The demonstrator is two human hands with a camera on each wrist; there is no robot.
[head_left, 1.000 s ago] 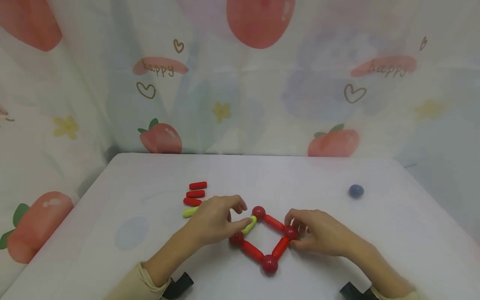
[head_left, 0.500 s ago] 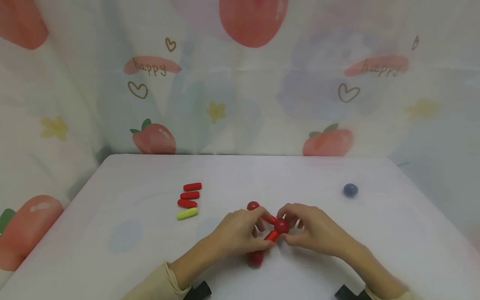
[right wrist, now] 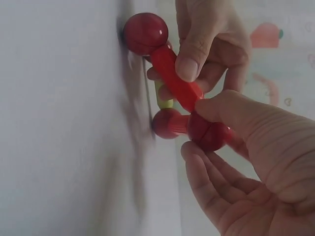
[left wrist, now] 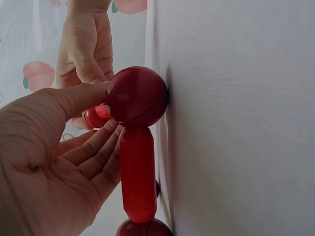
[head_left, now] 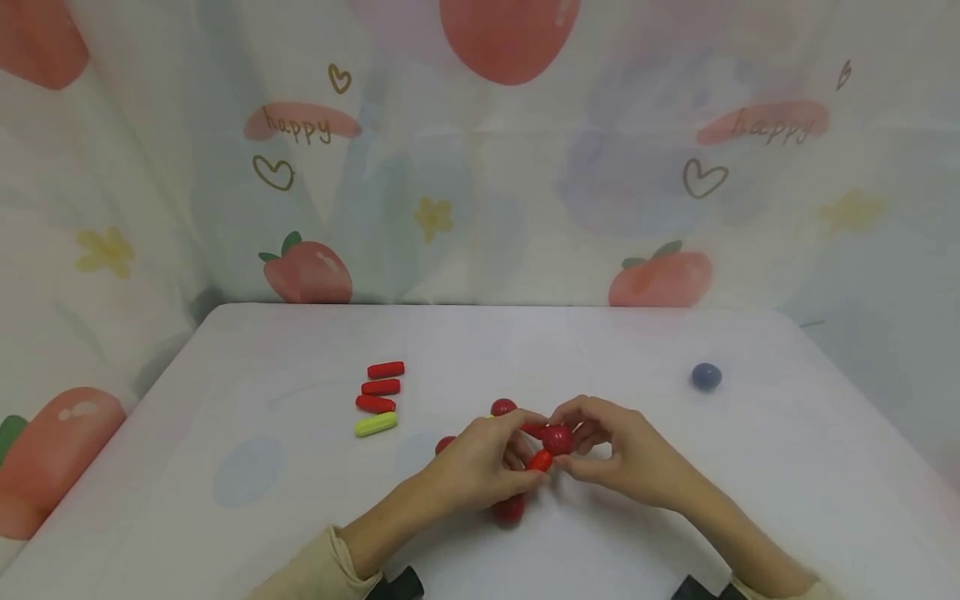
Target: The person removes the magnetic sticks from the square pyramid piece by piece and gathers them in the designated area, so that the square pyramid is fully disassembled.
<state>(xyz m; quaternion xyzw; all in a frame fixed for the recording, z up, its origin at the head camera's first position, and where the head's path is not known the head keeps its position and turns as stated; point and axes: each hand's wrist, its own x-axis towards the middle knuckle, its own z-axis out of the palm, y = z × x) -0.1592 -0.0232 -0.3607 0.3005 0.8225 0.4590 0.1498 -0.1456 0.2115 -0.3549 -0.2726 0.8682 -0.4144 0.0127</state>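
Red balls and rods, with one yellow-green rod [right wrist: 161, 94], form a four-sided frame at the table's middle. My right hand [head_left: 626, 450] pinches the frame's right-hand red ball [head_left: 557, 439] between thumb and fingers. My left hand [head_left: 476, 467] reaches across the frame and grips the red rod [right wrist: 177, 78] joined to that ball, thumb on its near side. In the right wrist view this corner is tilted up off the table. The far ball [head_left: 503, 407] and near ball [head_left: 508, 510] sit lower. Behind my left hand the left ball [head_left: 444, 444] is mostly hidden.
Left of the frame, three loose red rods [head_left: 381, 387] lie in a column with a yellow-green rod [head_left: 376, 424] below them. A blue ball [head_left: 706, 377] rests at the back right of the white table [head_left: 300, 533]. A printed curtain [head_left: 480, 192] hangs behind.
My left hand has moved right, from the frame's left side onto the rod by the right-hand ball. My right hand now pinches that ball, and the corner has risen slightly.
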